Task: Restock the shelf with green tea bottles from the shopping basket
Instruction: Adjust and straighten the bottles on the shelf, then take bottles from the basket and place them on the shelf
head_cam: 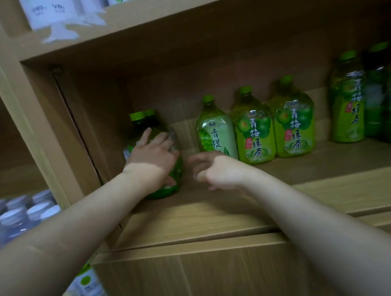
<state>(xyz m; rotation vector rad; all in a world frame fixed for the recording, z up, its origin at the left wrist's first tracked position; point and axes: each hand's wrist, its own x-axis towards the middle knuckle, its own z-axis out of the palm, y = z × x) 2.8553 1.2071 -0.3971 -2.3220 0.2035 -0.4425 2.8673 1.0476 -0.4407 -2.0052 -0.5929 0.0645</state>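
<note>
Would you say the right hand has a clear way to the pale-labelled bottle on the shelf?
Probably yes: the right hand hovers empty just in front of the pale-labelled bottle, fingers relaxed, and nothing stands between them on the shelf.

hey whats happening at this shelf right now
A person is restocking a wooden shelf with bare hands. The left grip holds a green tea bottle standing at the shelf's left end, with a second green cap just behind it. The right grip hovers empty beside it, fingers loosely curled, in front of a pale-label bottle. More green bottles stand upright further right. No basket is in view.
</note>
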